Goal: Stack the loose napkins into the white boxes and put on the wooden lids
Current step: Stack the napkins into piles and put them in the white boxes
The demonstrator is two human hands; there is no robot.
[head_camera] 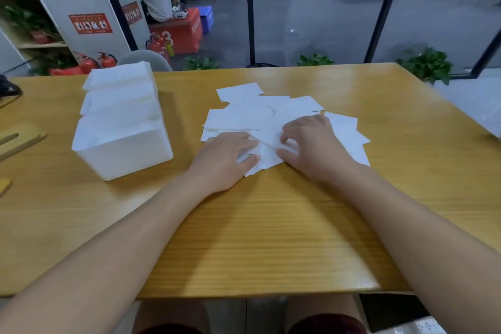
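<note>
Loose white napkins [260, 114] lie spread in an overlapping pile at the table's middle. My left hand [227, 157] lies flat on the pile's near left corner, fingers straight. My right hand [311, 146] rests on the pile beside it, fingers bent with the tips on a napkin. Three white boxes [122, 122] stand in a row on the left, running away from me, with napkins inside. Wooden lids [19, 141] lie at the far left edge, partly cut off.
The wooden table [257, 225] stretches bare between my forearms down to its near edge. A dark object [8, 88] sits at the far left corner. A person sits beyond the glass partition at the back left. Potted plants stand past the far edge.
</note>
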